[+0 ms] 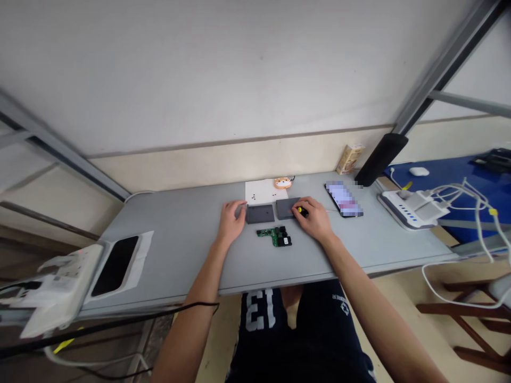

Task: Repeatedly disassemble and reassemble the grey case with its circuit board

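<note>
My left hand [231, 219] rests on the table with thumb and index finger apart, at the left edge of a flat dark grey case half [261, 214]. Nothing shows between its fingers. My right hand [314, 219] is closed around a yellow-and-black handle [301, 210], which looks like a screwdriver's; a thin light shaft seems to stick out on the hand's right side. Its fingers also lie over the right part of a second dark grey case half [285, 208]. Just in front of both halves lies a green circuit board [275, 234] with black connectors.
Behind the case halves, a white sheet [259, 190] carries several tiny dark screws and an orange animal-shaped item [283, 183]. A lit phone [344, 199], a small box [350, 158], a black cylinder [381, 159] and a power strip [411, 209] stand right. Another phone [115, 265] lies left.
</note>
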A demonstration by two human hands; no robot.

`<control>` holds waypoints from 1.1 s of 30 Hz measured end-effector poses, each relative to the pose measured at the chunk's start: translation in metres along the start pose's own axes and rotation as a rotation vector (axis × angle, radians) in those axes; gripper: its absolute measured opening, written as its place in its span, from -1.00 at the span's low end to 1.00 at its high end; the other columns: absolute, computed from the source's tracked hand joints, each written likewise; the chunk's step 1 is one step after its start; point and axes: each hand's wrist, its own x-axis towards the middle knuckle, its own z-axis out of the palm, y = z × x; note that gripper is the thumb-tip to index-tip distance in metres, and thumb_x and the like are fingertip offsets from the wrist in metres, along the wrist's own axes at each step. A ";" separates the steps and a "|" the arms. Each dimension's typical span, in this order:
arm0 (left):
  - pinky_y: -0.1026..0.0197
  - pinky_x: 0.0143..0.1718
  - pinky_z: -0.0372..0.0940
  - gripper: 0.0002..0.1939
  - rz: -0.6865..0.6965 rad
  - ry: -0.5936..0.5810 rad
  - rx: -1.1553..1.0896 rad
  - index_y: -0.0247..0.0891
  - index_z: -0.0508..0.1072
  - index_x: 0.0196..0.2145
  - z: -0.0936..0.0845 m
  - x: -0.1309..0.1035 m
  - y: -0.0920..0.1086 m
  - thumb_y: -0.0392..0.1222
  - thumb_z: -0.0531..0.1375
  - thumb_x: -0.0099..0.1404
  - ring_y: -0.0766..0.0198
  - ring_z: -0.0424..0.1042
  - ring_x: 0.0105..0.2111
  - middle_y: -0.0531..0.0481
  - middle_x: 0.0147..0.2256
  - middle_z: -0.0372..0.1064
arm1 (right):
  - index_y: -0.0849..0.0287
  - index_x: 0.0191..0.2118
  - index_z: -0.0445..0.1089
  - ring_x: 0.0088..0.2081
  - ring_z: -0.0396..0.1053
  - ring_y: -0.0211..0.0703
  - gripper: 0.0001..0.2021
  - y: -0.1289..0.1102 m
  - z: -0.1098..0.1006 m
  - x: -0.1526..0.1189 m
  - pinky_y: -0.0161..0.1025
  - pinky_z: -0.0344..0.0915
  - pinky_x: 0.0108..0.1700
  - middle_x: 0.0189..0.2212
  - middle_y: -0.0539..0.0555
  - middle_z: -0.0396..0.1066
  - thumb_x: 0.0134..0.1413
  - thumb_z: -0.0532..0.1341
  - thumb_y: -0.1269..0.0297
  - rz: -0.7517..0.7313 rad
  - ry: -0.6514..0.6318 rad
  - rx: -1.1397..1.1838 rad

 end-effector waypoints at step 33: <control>0.03 0.06 0.37 -0.74 -0.168 -0.006 -0.089 -0.15 0.50 -0.01 0.000 -0.006 -0.004 -0.29 0.08 0.44 0.16 0.45 -0.10 -0.07 -0.07 0.54 | 0.04 -0.18 0.50 -0.15 0.47 0.00 -0.87 -0.018 0.008 -0.003 -0.04 0.35 -0.03 -0.11 0.13 0.48 0.29 0.19 0.26 -0.006 -0.012 -0.025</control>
